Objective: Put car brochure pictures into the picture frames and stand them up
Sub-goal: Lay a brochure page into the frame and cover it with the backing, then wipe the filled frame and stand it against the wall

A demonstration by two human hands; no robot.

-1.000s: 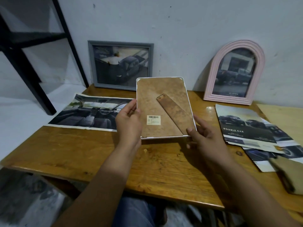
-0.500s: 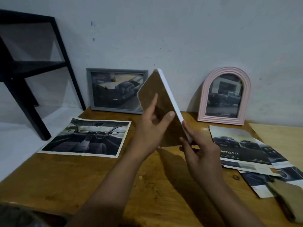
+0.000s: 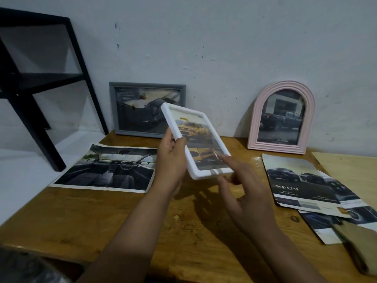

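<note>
Flipped from its brown back, the white frame [image 3: 196, 140] now shows its yellow-car picture, left hand [image 3: 171, 160] pinching its edge, right hand [image 3: 243, 193] spread underneath — ready for standing.

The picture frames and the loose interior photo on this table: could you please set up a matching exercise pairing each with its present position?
Things:
1. white frame
2. grey frame
3. pink arched frame
4. car interior photo

Positions:
A. lying flat on the table, left of the hands
B. standing against the wall at back right
C. held tilted above the table by the left hand
D. standing against the wall at back centre, partly behind the held frame

Pairs: 1-C, 2-D, 3-B, 4-A
</note>
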